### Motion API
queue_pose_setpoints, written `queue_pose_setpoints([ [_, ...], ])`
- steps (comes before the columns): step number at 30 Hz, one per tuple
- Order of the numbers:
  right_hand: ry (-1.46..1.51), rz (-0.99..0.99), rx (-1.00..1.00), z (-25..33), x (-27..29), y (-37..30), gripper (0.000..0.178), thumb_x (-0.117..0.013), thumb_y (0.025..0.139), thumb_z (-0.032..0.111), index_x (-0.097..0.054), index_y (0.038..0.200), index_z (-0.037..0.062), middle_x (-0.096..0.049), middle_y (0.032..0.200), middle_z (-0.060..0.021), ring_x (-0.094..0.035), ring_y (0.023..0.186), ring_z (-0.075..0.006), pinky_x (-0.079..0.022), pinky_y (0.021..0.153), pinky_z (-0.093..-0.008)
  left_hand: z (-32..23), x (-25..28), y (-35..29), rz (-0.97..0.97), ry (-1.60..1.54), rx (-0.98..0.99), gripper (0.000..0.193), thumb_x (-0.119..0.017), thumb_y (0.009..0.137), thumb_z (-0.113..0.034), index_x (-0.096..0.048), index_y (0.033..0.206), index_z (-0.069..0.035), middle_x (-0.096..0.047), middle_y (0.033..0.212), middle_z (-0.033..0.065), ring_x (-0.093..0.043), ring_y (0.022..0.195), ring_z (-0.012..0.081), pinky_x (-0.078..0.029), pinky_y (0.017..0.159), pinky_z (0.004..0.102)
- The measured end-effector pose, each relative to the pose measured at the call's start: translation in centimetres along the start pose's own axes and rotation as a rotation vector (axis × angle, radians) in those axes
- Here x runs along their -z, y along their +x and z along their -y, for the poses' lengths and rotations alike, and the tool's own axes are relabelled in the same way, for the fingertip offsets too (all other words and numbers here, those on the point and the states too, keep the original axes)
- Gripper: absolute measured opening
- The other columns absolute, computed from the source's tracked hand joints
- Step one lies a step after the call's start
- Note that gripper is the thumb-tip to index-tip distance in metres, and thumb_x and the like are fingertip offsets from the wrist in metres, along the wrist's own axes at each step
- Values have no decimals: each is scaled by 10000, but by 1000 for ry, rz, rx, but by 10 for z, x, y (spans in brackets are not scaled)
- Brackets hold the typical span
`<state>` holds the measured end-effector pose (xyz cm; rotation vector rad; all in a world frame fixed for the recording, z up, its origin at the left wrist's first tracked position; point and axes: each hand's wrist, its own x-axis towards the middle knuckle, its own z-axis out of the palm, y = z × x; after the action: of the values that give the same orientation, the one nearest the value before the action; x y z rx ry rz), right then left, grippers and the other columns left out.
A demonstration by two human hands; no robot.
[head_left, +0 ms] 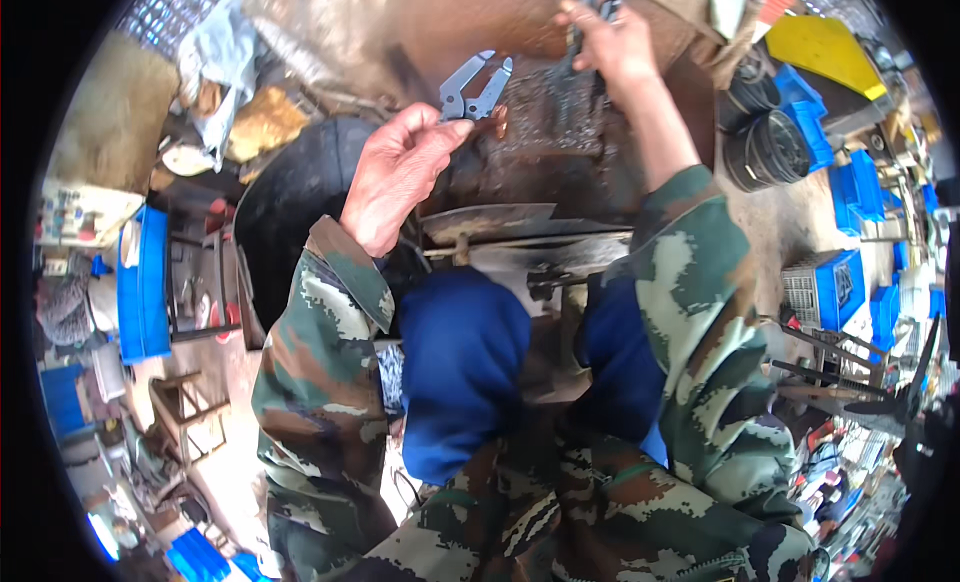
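My left hand is closed, its thumb and fingers pinching a grey metal pliers-like piece with two jaws spread apart and pointing up. Just right of that piece is a small copper-coloured part; whether the two are joined I cannot tell. At the top, my right hand is wrapped around a dark grey tool. Blur hides which kind of tool it is. Below the right hand lies a dark, wet-looking metal work surface, rough with shiny bits. Both hands are above this surface, apart from each other.
A large black tub stands left of my left hand. Black buckets and blue bins are at the right, near a yellow panel. Farther left are a blue crate and a wooden stool. My knees are under the bench's near edge.
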<state>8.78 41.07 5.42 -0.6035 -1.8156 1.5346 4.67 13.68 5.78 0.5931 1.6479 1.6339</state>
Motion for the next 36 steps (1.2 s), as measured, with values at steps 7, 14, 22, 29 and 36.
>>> queue_pose_setpoints([
  [7,-24,16,-14,-3,3,2,211,-720,897,203,-658,967,14,-652,736,-41,-528,443,-111,-447,412,-280,-41,-64,56,61,-67,-186,149,-604,965,-197,-540,853,-123,-441,635,-79,-305,460,2,-209,413,201],
  [14,-72,15,-57,4,13,-1,143,-625,933,99,-663,1026,-3,-708,864,-76,-560,501,-117,-466,427,-274,-32,-99,84,5,-257,-67,318,-439,977,-307,-564,897,-26,-465,631,-10,-330,426,70,-257,420,245],
  [22,-67,-4,111,-13,-7,0,128,-695,897,153,-693,939,31,-694,758,-58,-638,616,-147,-525,552,-310,9,-91,79,-80,-186,-284,195,-662,943,-236,-645,985,-47,-576,760,-35,-488,625,71,-398,542,253],
  [29,-50,-5,9,-17,16,27,276,-710,926,297,-703,871,27,-606,622,-10,-520,489,-114,-418,475,-253,10,-131,91,-195,391,-459,298,-589,861,-300,-675,880,-15,-669,842,247,-665,819,420,-525,731,506],
  [36,242,194,-61,-4,-8,-20,265,-673,936,276,-684,952,11,-629,734,-40,-553,606,-140,-437,579,-266,25,-129,100,-233,390,-603,720,-511,898,-252,-284,1433,172,-585,1184,347,-655,985,420,-550,811,503],
])
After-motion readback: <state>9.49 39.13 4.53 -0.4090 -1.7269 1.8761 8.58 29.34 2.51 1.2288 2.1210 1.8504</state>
